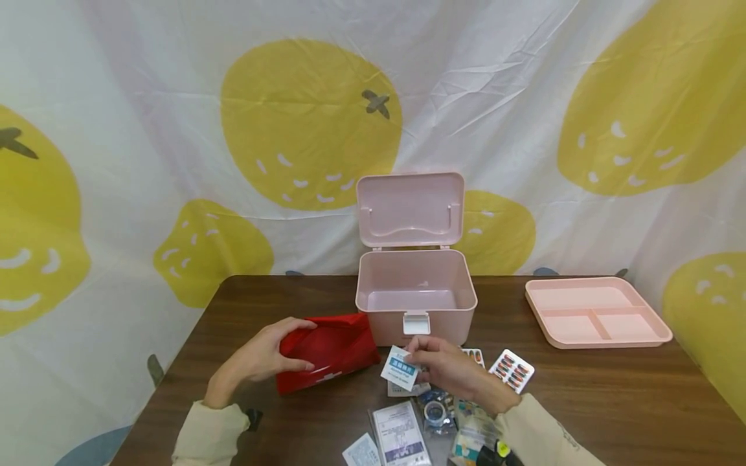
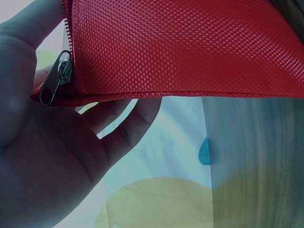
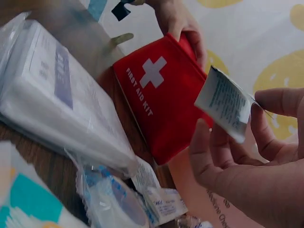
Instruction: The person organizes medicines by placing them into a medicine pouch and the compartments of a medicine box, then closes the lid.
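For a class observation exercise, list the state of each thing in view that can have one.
Pink box: open, lid raised
Red pouch: gripped by left hand, mouth apparently open
Sachet: pinched in right hand, held up
Rightmost blister pack: visible pockets filled
Divided tray: lying flat
Printed packet: clear-wrapped
Tape roll: clear-wrapped

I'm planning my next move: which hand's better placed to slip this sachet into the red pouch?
Probably the right hand: it pinches the alcohol pad sachet near the first-aid pouch, which the left hand grips.
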Demonstrator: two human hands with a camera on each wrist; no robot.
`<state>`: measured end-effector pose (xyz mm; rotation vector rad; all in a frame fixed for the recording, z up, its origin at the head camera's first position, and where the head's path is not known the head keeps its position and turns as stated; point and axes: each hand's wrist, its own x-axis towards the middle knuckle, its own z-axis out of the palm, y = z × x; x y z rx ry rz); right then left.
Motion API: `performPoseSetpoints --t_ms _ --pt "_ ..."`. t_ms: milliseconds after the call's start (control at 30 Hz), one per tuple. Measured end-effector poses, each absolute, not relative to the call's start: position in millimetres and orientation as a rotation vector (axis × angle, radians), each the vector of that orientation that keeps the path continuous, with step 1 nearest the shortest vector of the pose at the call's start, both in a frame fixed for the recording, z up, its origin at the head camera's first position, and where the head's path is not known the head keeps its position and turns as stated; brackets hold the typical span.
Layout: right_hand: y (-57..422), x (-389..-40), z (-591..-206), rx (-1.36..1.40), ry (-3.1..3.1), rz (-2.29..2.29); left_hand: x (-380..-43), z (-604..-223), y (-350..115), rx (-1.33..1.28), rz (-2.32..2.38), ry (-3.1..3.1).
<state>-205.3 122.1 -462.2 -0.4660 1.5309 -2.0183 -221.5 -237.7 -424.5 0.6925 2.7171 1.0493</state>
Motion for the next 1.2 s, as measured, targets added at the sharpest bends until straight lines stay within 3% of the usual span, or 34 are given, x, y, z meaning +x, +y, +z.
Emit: performPoseSetpoints --t_ms 433,1200 --pt "103.8 -202.2 -442.5 -0.547 1.660 -1.991 -221.7 -423.8 -237.7 0.722 1.045 2.720" --pt "59.6 -226.8 -397.4 -0.641 2.104 -1.721 -222.9 -422.3 -235.0 0.641 1.062 2.690"
